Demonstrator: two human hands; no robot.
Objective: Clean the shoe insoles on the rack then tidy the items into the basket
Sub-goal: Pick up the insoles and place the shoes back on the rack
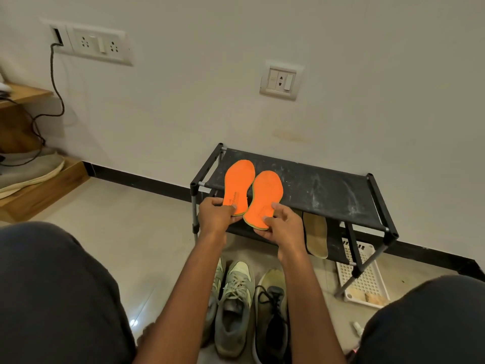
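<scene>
Head view, nearest first: two dark-clad knees frame three worn shoes on the floor, a grey-green sneaker [234, 308] with another partly hidden at its left, and a dark olive shoe [271, 316] at its right. Above them both forearms reach forward. The left hand [216, 216] pinches the heel of the left orange insole [238, 186] between thumb and curled fingers; the right hand [282, 227] cups the heel of the right orange insole [265, 199], thumb on top and fingers beneath. Both insoles point away from the person, toes over the dusty top shelf of the black rack [328, 190], the two edges touching or slightly overlapping near the heels. I count two orange insoles, plus one tan insole [316, 237] lying on the lower shelf. One white perforated basket [364, 279] sits on the floor under the rack's right end, with something brownish in its near corner. The step looks like an early one: taking up or setting out the orange pair for cleaning. No cloth or brush is clearly visible, so the next move likely calls for freeing one hand to fetch a cleaning tool while the other steadies an insole.
</scene>
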